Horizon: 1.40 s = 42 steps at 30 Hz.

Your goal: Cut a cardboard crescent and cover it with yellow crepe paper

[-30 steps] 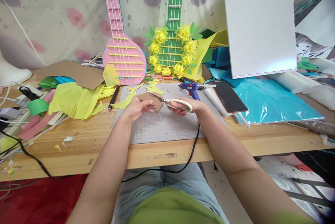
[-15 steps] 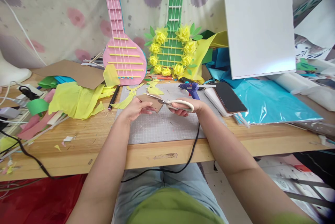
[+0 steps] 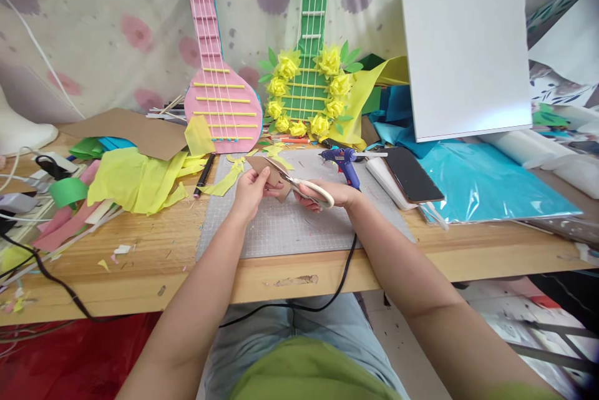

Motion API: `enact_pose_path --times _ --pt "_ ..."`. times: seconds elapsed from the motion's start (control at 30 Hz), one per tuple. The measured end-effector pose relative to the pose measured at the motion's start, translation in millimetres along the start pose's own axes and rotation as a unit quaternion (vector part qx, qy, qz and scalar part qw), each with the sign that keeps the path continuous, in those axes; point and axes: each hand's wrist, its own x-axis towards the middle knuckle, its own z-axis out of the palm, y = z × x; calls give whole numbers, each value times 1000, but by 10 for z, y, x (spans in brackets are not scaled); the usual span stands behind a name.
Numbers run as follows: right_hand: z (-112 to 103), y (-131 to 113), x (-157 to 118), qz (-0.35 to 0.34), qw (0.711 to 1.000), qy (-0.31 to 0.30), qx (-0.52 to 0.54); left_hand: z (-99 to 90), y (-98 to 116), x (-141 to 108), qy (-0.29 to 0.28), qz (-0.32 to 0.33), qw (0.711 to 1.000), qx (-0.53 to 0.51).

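Between thumb and fingers, my left hand pinches a small piece of brown cardboard. My right hand is closed around the pale handles of a pair of scissors. The scissor blades point up and left and lie across the cardboard; whether they are biting into it is too small to tell. Both hands are above a grey cutting mat. Behind my right hand a blue glue gun rests on the mat.
A pink paper guitar and a green one with yellow flowers lean at the back. Yellow crepe paper and a black marker lie left. Right are a phone, a blue package and a white board. A black cord hangs over the front edge.
The scissors have turned, their handles moving down and left, so the blades now slope more steeply. My left hand has shifted slightly right and the cardboard has tilted.
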Motion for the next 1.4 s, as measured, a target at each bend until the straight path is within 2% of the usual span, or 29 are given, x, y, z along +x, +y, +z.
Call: enact_pose_path --times 0.23,0.7,1.13,1.4 --pt "18 -26 -6 1 1000 -9 -4 -30 64 -33 -48 -24 998 39" --pt "-23 -109 -78 49 999 15 -12 -20 91 -55 -54 -26 997 55" --pt "34 -88 -9 49 997 50 20 -35 73 -36 -36 -10 999 32" --pt "-15 -72 -30 51 998 46 -1 -29 110 -55 -50 -30 998 39"
